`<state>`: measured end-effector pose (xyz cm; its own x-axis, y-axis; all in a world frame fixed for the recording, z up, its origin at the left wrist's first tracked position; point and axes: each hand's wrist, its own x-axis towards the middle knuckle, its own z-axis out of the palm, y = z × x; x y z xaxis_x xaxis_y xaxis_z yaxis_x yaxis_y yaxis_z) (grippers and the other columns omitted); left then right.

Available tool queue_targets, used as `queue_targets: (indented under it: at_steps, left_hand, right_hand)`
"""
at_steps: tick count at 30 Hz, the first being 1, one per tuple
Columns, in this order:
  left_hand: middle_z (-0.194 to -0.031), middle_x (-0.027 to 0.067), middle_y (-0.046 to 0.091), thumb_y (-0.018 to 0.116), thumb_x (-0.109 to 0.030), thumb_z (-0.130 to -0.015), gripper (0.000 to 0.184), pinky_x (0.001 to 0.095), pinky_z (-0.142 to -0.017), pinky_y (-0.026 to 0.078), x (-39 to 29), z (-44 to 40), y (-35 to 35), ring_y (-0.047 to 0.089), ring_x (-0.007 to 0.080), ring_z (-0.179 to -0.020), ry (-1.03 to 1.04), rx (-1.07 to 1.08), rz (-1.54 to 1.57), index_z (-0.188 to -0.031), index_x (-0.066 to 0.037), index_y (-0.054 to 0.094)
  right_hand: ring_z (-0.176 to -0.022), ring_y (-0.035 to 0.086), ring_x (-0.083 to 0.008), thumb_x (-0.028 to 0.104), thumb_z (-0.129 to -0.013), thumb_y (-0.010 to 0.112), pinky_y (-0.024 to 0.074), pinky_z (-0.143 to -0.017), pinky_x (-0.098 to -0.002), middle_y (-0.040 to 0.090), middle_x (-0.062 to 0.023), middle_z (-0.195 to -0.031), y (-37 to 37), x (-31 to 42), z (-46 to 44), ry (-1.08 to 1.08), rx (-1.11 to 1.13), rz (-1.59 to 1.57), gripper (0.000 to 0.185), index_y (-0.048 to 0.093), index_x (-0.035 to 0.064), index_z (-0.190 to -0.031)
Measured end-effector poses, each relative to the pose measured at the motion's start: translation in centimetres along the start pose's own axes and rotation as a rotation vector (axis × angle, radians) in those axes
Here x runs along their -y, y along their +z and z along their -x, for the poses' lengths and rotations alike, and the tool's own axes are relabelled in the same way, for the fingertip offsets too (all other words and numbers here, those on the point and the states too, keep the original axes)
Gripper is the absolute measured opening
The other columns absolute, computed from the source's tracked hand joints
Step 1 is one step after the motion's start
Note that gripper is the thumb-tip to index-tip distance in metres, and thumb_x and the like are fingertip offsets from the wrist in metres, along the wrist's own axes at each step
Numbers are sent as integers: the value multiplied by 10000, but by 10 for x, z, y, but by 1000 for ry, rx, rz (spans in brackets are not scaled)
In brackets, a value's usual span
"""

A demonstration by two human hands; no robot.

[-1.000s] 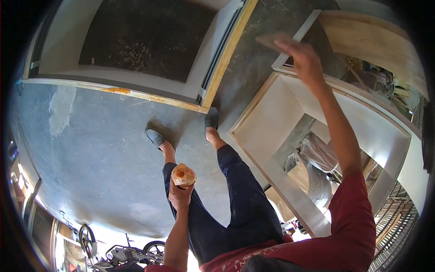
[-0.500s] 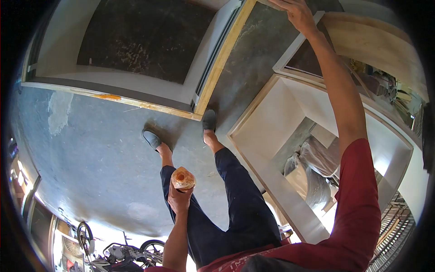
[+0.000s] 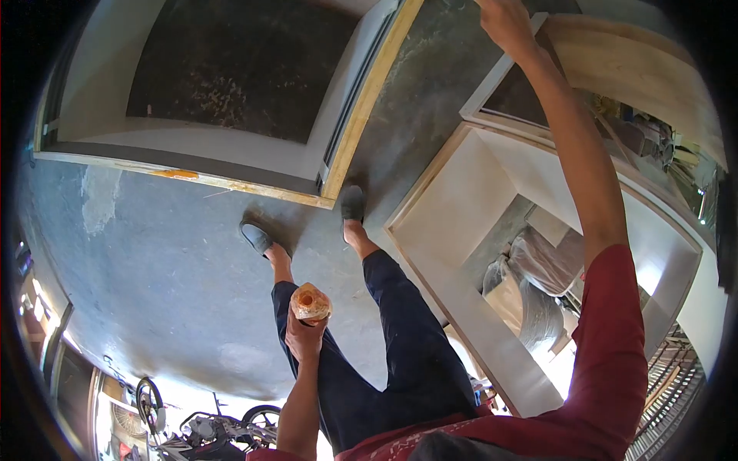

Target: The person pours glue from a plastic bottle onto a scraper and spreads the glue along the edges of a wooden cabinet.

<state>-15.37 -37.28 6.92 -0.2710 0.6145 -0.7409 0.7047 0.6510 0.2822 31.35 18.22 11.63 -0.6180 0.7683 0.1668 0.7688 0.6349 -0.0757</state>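
My left hand (image 3: 305,336) is closed around a small pale container (image 3: 311,298) with orange-brown stuff smeared on its top, held above my left leg. Its exact kind is unclear. My right hand (image 3: 509,24) reaches far out at the top edge, where its fingers are mostly cut off; whether they hold anything is hidden. Left of that hand stands a large open box frame (image 3: 367,115) with yellowish wooden edges. An orange smear (image 3: 175,174) lies along its near edge.
A second white box frame (image 3: 450,180) stands to the right, with plastic-wrapped things (image 3: 538,265) seen through it. A curved wooden panel (image 3: 630,65) is at upper right. Behind me are a motorcycle (image 3: 207,430) and slatted stock (image 3: 669,392). My feet are on the grey floor (image 3: 177,253).
My right hand has moved slightly up, with its fingers further out of view. The box frame at left has shifted slightly left in view. My left hand and the container have stayed put.
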Motion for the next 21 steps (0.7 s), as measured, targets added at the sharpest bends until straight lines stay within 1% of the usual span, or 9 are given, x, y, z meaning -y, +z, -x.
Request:
queue_targets:
  at_steps: [6,8,12,14,15,17,18,20,21]
  left_hand:
    - [-1319,170,730,980,-371,-678,931,469,-979,579,6,-2,-5,718,381,-1167,-13,31,60,-1475,-92,588]
    - [-1321,168,730,981,-370,-676,938,467,-984,577,4,-2,-9,717,379,-1171,-21,38,87,-1480,-95,585]
    - [-1325,163,730,984,-368,-674,950,462,-992,575,6,-3,-13,717,375,-1176,-34,21,81,-1491,-99,580]
    - [-1323,164,731,984,-369,-674,948,462,-990,576,10,-4,-12,718,376,-1174,-16,0,99,-1489,-100,581]
    - [-1322,164,732,984,-370,-674,946,463,-988,577,13,-3,-13,719,377,-1172,-3,-18,111,-1488,-101,583]
    - [-1320,165,733,985,-370,-673,941,464,-985,578,18,-2,-12,720,378,-1168,-5,-18,111,-1482,-101,588]
    - [-1318,165,734,987,-370,-672,935,465,-983,579,20,-2,-12,722,378,-1164,-2,-15,109,-1477,-101,594]
    - [-1306,169,737,990,-365,-670,929,467,-978,579,19,-1,-15,723,382,-1157,-22,-3,90,-1470,-99,600]
    - [-1295,173,740,994,-360,-667,924,469,-974,579,17,-1,-16,724,386,-1150,-39,3,77,-1463,-97,607]
  right_hand:
    - [-1195,704,-367,-129,-857,602,592,-968,-481,713,-169,-1351,13,48,24,-121,-12,250,512,701,27,-1335]
    - [-1332,622,-258,-123,-858,605,488,-1026,-417,638,10,-1518,15,62,43,37,190,199,697,647,205,-1471]
    - [-1321,632,-213,-87,-904,640,490,-1061,-454,716,40,-1404,-13,108,63,-23,262,158,563,724,209,-1376]
    - [-1319,634,-215,-76,-905,635,493,-1047,-451,709,41,-1417,-21,114,80,-90,544,43,576,710,216,-1395]
    - [-1319,634,-215,-76,-905,635,493,-1047,-451,709,41,-1417,-25,118,83,-92,544,41,576,710,216,-1395]
    - [-1304,637,-211,-24,-918,646,495,-1046,-446,713,38,-1406,-31,124,85,156,396,-26,553,691,213,-1415]
    - [-1304,637,-211,-24,-918,646,495,-1046,-446,713,38,-1406,-29,131,80,159,397,-31,553,691,213,-1415]
    - [-1295,644,-249,-38,-900,650,496,-1055,-450,721,8,-1383,-19,155,66,175,121,7,572,682,202,-1418]
    - [-1295,644,-249,-38,-900,650,496,-1055,-450,721,8,-1383,-7,168,67,188,117,11,572,682,202,-1418]
